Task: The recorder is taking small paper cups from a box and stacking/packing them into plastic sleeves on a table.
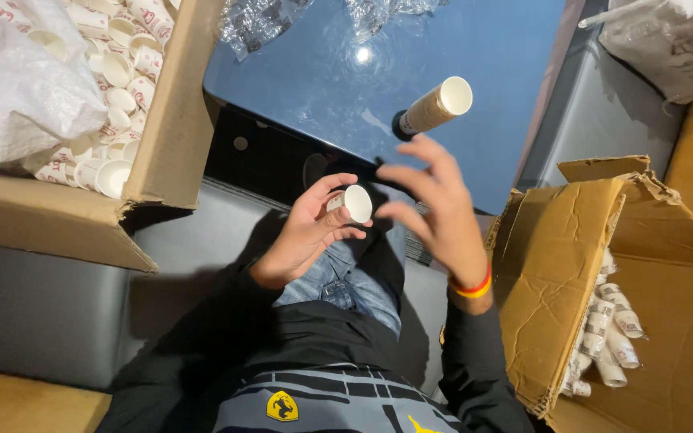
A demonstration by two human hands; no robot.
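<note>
My left hand (306,228) holds a small white paper cup (354,203) on its side, its open mouth facing me. My right hand (435,208) hovers just right of the cup with fingers spread and nothing in it. A tall stack of paper cups (436,106) stands on a dark round base on the blue table (491,48) beyond my hands.
A cardboard box (166,120) at left holds several loose paper cups (118,80) and a white plastic bag (18,88). A torn cardboard box (555,265) at right holds stacked cups (611,337). Crumpled clear plastic (258,20) lies on the table's far side.
</note>
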